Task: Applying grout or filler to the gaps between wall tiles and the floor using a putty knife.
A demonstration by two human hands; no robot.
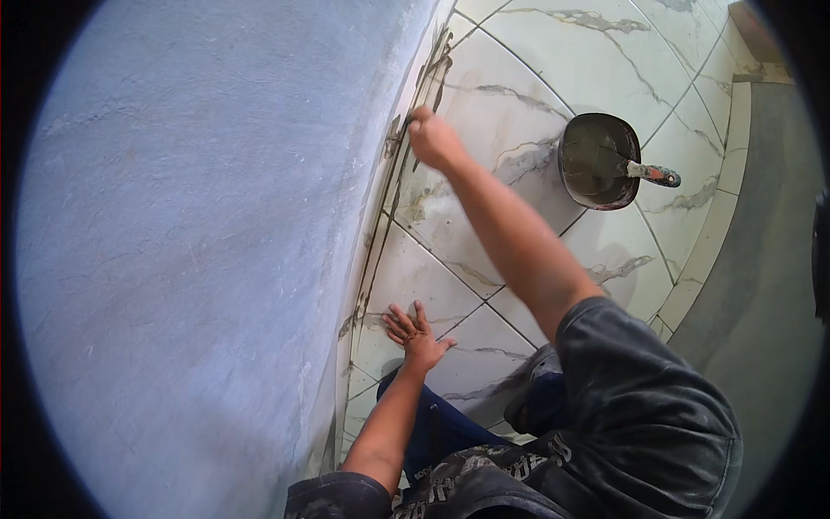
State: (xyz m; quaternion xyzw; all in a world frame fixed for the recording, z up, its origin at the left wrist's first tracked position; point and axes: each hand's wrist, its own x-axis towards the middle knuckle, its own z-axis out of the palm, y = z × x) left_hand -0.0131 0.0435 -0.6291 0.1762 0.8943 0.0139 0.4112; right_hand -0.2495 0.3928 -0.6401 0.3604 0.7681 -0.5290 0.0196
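My right hand (434, 144) is closed at the joint where the floor meets the wall base, and what its fingers hold, if anything, is hidden. Dark grout (443, 73) is smeared along that joint, on both sides of the hand. Lower down, my left hand (418, 342) lies with fingers spread on a white marbled tile (424, 277). To the right of my right forearm stands a dark tub (603, 201) with greyish-brown wet mix in it. A tool with a worn orange and black handle (659, 176) rests in the tub, its head partly sunk in the mix.
A pale blue wall (199, 242) rises on the left, with a light skirting strip (370, 251) at its foot. On the right, a tile skirting (692, 277) borders a grey wall (752, 285). My shoe (543, 363) and knee are close below my hands.
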